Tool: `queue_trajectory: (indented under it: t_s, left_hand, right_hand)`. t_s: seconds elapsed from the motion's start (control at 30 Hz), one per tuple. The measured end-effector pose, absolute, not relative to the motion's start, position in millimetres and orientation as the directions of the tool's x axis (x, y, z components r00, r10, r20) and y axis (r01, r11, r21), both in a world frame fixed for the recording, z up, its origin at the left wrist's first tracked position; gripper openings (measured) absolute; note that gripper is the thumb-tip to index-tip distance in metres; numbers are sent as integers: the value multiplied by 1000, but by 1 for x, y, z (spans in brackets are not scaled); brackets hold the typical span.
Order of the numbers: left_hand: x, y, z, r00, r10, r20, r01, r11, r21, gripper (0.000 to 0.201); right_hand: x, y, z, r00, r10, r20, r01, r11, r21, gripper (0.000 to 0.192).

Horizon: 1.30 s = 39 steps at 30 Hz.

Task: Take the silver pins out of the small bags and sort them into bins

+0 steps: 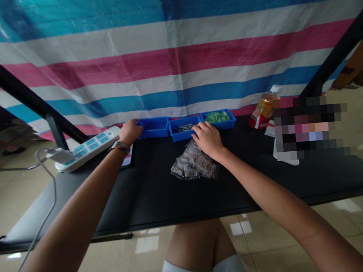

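Observation:
Three small blue trays stand in a row at the far edge of a black table [161,196]. My left hand [130,131] grips the left end of the left blue tray [154,128]. My right hand [207,139] rests at the front edge of the middle blue tray [181,132], which holds small dark metal parts; its fingers are curled and what they hold is hidden. Under the right wrist lies a pile of small clear plastic bags [193,163]. The right blue tray [218,119] holds green pieces.
A white power strip [86,148] with a cable lies at the table's left. A drink bottle [263,109] stands at the right, beside a blurred patch and a white object [285,157]. A striped tarp hangs behind. Black frame bars slant at both sides.

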<state>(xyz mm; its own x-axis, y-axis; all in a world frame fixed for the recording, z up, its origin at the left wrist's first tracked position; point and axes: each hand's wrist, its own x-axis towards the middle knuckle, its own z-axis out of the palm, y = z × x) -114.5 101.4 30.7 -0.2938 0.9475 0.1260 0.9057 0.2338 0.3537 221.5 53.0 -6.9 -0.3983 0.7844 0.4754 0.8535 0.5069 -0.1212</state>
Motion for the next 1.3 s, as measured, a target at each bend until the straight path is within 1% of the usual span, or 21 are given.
queue_trajectory:
  t_s: [0.07,0.13,0.3,0.53,0.6,0.67,0.73,0.77,0.83,0.87,0.9,0.93,0.97,1.0,1.03,1.07,1.13,1.2,1.23,1.27,1.3]
  left_hand:
    - [-112,101,30,-329,936,125,907,277,319,62]
    - [-112,101,29,-349,929,123,900,295,320,64]
    - [-116,100,26,-314,938,147,904,248,347,60]
    - [-121,99,27,-301,938,171,906,226,357,56]
    - [-121,96,27,-289,943,163,912,219,348,54]
    - [-116,91,29,-292,943,158,914,227,337,57]
    - [-108,82,35,-311,928,204,914,234,332,68]
    - [-101,77,39,-314,913,259,919,223,326,71]
    - [-86,65,52,-253,866,431,941,117,318,62]
    - [-78,59,59,-187,877,442,937,25,348,56]
    - [-69,53,67,-102,917,386,908,-72,412,53]
    - [-61,47,74,0,961,277,844,-149,515,54]
    - [-52,42,80,100,986,134,756,-163,635,55]
    - [-44,37,84,172,985,14,675,-128,726,53]
    - [-36,32,86,210,974,-84,624,-67,779,47]
    - [-28,28,85,203,969,-139,585,-6,811,45]
    - [-12,21,78,176,970,-168,452,72,889,53]
    - [5,15,66,196,958,-210,282,150,947,56]
    - [14,13,60,226,949,-221,211,174,962,57]
    - [23,11,54,241,945,-223,160,188,969,56]
    - [33,9,49,276,936,-220,126,192,973,57]
  right_hand:
    - [221,51,-6,-382,802,460,860,491,-141,21]
    - [221,50,-6,-368,814,449,858,484,-173,22]
    - [224,46,-1,-316,818,480,836,480,-267,21]
    - [231,30,19,-262,784,562,723,545,-424,16]
    - [231,21,25,-256,776,576,684,566,-459,14]
    - [231,13,29,-260,765,589,650,590,-479,12]
    - [232,5,31,-278,748,602,619,619,-483,12]
    - [233,1,32,-292,739,607,605,634,-482,12]
    - [236,-4,33,-326,723,610,576,663,-478,13]
    - [238,-6,35,-343,715,609,560,676,-478,14]
    - [241,-7,37,-362,709,605,543,688,-481,14]
    - [243,-8,39,-385,702,600,521,701,-486,14]
    - [246,-8,42,-411,693,593,495,715,-494,13]
    - [249,-9,45,-439,681,586,462,730,-504,12]
    - [252,-9,47,-466,666,583,423,746,-514,11]
    - [256,-9,49,-483,651,586,383,759,-527,11]
    - [262,-10,50,-443,657,610,329,752,-571,13]
    - [267,-12,45,-268,741,615,312,671,-673,25]
    - [269,-13,41,-159,802,576,287,596,-750,35]
    - [271,-15,37,-73,863,501,237,503,-831,45]
    - [271,-17,32,-30,916,401,166,400,-902,53]
